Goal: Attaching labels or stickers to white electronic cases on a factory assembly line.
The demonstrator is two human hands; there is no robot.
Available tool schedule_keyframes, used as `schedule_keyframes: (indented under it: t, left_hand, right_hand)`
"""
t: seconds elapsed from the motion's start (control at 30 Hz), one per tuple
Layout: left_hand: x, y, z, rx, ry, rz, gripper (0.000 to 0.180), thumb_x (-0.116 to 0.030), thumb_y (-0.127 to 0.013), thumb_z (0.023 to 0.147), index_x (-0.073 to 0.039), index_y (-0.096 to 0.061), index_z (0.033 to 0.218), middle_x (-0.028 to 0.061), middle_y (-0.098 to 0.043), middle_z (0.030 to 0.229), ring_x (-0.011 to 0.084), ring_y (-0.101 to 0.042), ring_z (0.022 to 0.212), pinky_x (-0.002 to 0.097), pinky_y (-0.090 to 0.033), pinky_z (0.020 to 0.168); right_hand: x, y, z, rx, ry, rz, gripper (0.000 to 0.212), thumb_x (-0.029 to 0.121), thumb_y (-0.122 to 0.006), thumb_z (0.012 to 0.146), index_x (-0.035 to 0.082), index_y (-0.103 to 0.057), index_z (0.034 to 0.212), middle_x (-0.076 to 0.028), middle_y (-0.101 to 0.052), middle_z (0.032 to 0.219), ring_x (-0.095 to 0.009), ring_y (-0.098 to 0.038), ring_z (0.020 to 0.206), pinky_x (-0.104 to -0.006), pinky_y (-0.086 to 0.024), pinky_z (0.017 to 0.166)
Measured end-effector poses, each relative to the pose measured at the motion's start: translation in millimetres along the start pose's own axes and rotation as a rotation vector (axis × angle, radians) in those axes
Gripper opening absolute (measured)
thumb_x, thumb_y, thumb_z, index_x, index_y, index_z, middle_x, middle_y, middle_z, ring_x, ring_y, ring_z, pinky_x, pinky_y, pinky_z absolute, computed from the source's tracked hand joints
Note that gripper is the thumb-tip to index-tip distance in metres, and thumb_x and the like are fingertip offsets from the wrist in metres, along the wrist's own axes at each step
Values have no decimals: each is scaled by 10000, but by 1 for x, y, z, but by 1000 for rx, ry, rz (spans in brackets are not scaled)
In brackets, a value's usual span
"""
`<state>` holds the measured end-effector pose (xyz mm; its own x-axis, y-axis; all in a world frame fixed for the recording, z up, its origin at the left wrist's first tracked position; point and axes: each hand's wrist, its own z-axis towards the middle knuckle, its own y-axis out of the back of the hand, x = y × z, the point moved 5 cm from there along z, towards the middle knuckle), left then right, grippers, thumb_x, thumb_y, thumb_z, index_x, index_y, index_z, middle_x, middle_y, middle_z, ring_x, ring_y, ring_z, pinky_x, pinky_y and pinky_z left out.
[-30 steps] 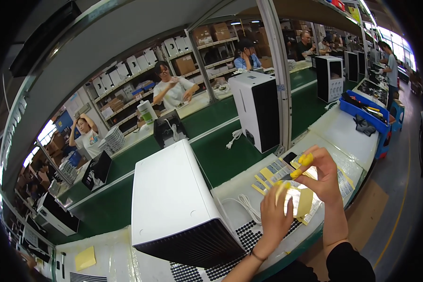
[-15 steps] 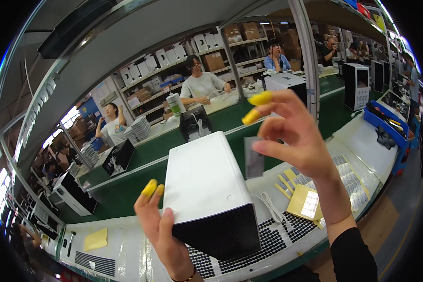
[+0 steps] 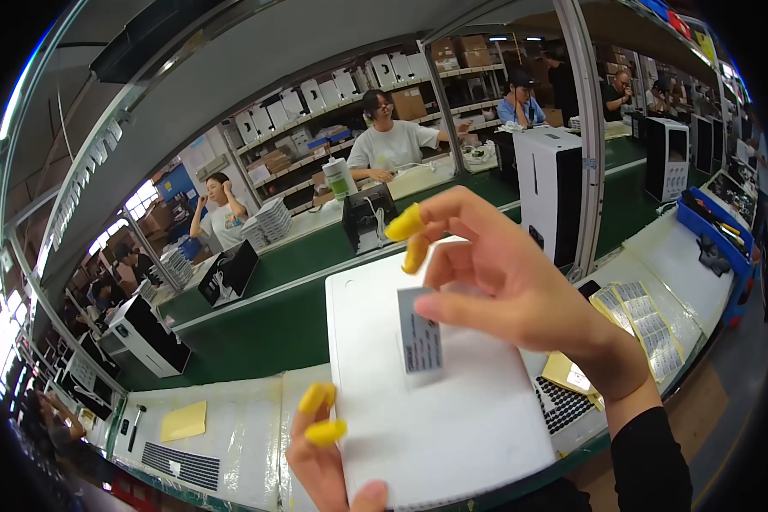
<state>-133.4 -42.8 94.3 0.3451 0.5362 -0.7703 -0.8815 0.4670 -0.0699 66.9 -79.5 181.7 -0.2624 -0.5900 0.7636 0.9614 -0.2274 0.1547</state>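
A white box-shaped appliance (image 3: 452, 410) lies in front of me with its broad flat face up. My right hand (image 3: 520, 294), with yellow finger cots on two fingertips, hovers over it and pinches a small grey-and-white label (image 3: 420, 340) that hangs just above the white face. My left hand (image 3: 326, 448), also with yellow cots on two fingers, rests against the appliance's near left edge and holds it.
Yellow label sheets (image 3: 644, 324) lie on the bench at right, a black dotted sheet (image 3: 559, 405) beside them. A yellow pad (image 3: 183, 421) sits at left. Beyond a green conveyor (image 3: 264, 328) stand another white appliance (image 3: 550, 192) and several seated workers (image 3: 388, 145).
The appliance has come closer and lower in view. My right hand has brought the label down from high above to just over the white face. My left hand dropped to the near edge.
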Motion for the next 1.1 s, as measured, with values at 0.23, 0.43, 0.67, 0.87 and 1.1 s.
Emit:
schedule_keyframes:
  t: [0.23, 0.43, 0.67, 0.87, 1.1]
  left_hand:
    - [1, 18, -36, -48, -303, -88, 630, -330, -560, 687, -5, -428, 1210, 326, -308, 1421, 447, -342, 1307, 542, -244, 1092]
    - [2, 24, -38, 3, -303, -83, 649, -319, -591, 690, -54, -435, 1262, 341, -322, 1409, 453, -357, 1298, 544, -251, 1088]
    - [3, 24, -39, 9, -307, -50, 657, -321, -594, 707, -57, -417, 1283, 355, -328, 1398, 461, -364, 1292, 546, -257, 1085]
    - [6, 25, -39, -61, -367, -12, 626, -359, -552, 720, -38, -429, 1244, 371, -348, 1374, 474, -395, 1264, 549, -278, 1073]
    - [13, 30, -37, -61, -320, 22, 546, -346, -521, 740, -43, -453, 1190, 370, -348, 1371, 472, -431, 1232, 541, -302, 1064]
  right_hand:
    - [35, -35, -28, 81, 248, -168, 539, -131, -714, 692, 55, -477, 1139, -98, -536, 1019, -160, -605, 899, -271, -511, 730]
    - [33, -40, -29, 76, 170, -189, 501, -96, -737, 671, 72, -501, 1080, -90, -539, 1007, -158, -610, 861, -258, -510, 717]
    - [32, -41, -27, 102, 205, -240, 509, -76, -746, 670, 77, -501, 1089, -91, -547, 1019, -153, -603, 863, -250, -505, 711]
    - [29, -43, -26, 87, 203, -198, 520, -88, -738, 675, 63, -495, 1109, -109, -558, 1034, -160, -588, 847, -255, -503, 698]
    - [28, -44, -25, 59, 222, -260, 502, -89, -741, 666, 46, -510, 1091, -120, -566, 992, -151, -562, 782, -255, -501, 674]
